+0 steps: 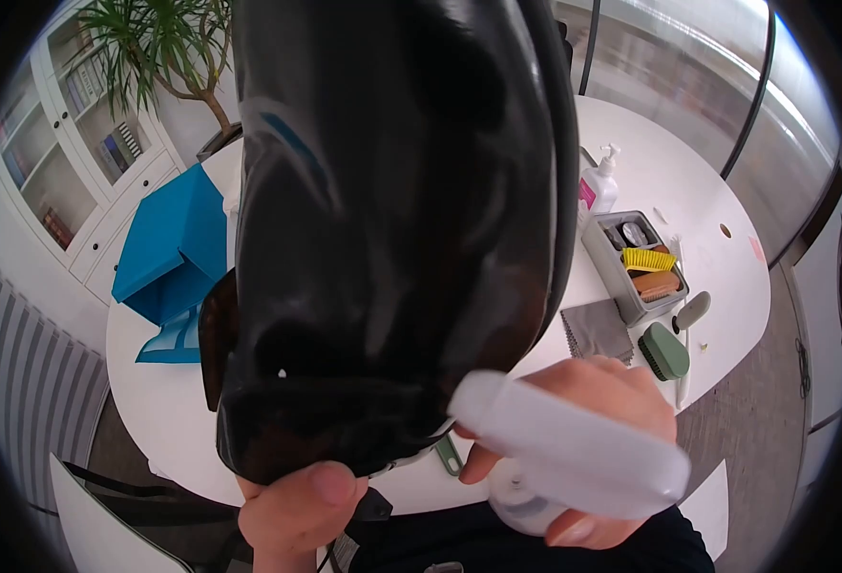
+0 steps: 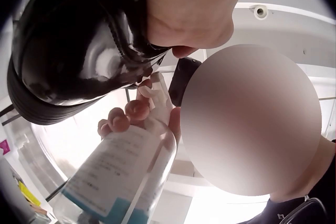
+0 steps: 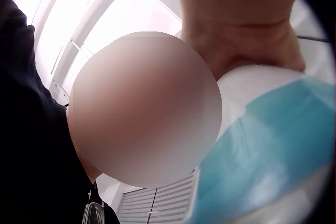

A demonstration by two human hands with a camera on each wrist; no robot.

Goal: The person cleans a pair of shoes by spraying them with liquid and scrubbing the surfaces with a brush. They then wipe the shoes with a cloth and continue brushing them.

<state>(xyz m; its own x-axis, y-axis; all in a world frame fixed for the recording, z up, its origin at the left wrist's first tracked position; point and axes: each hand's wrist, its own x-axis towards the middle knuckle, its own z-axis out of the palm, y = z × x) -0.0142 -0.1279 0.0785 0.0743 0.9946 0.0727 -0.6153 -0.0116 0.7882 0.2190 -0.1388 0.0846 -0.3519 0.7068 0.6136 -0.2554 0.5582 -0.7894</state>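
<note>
A glossy black shoe or boot (image 1: 392, 210) fills the middle of the head view, held up close to the camera. My left hand (image 1: 297, 511) grips its lower end, thumb on the near edge. My right hand (image 1: 612, 401) holds a spray bottle with a white head (image 1: 574, 444), its nozzle close to the black surface. In the left wrist view the clear bottle (image 2: 115, 171) has a label with a teal band, and several fingers (image 2: 126, 116) curl round its neck. The right wrist view shows the teal band (image 3: 273, 134) up close.
On the white table (image 1: 726, 210) stand a grey box (image 1: 621, 277) with brushes, a pump bottle (image 1: 600, 181), a green brush (image 1: 664, 350) and a grey cloth (image 1: 598, 329). A blue bag (image 1: 178, 248) lies at the left.
</note>
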